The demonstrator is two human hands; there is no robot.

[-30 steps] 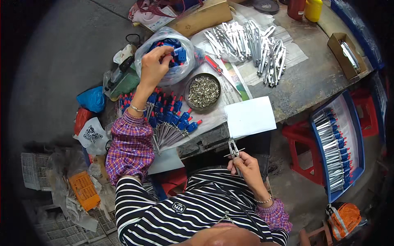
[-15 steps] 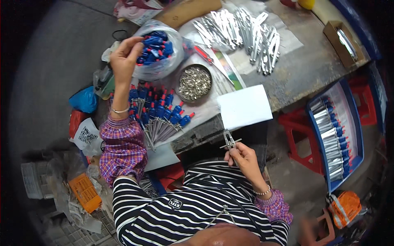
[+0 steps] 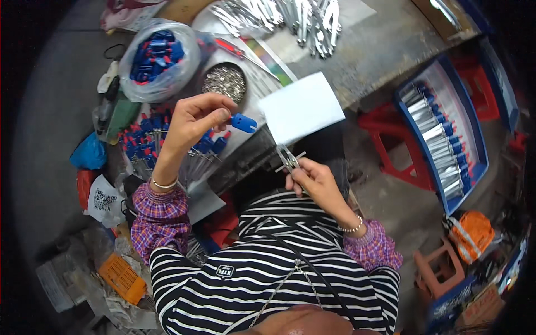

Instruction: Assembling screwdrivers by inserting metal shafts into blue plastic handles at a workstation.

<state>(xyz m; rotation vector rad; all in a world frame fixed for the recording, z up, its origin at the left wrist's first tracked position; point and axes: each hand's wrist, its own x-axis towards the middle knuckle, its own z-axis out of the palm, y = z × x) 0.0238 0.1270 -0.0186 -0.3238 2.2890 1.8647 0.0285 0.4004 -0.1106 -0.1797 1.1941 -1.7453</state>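
Observation:
My left hand (image 3: 196, 121) pinches a flat blue plastic handle piece (image 3: 244, 123) with small holes and a notched end, held up over the table edge. My right hand (image 3: 314, 180) grips a slim silver metal part (image 3: 288, 158) by its lower end, with a thin pin standing crosswise through it. The two pieces are apart, the blue one to the upper left of the metal one. Behind my left hand lie several blue-and-red-handled metal tools (image 3: 142, 139), partly hidden by that hand and arm. A clear plastic bag (image 3: 194, 47) of blue and red pieces stands farther back.
A dark bowl holds small metal pieces (image 3: 224, 82). Beside it lie a red-handled screwdriver (image 3: 230, 48) and a white sheet-like block (image 3: 304, 106). Silver metal parts (image 3: 318, 28) are heaped at the back. At right, a red stool (image 3: 396, 151) stands by a blue tray (image 3: 483, 163) of blue-handled tools.
My left hand has come away from the bag of blue pieces toward my right hand, now with one blue piece. My right hand keeps the metal part. The view has shifted.

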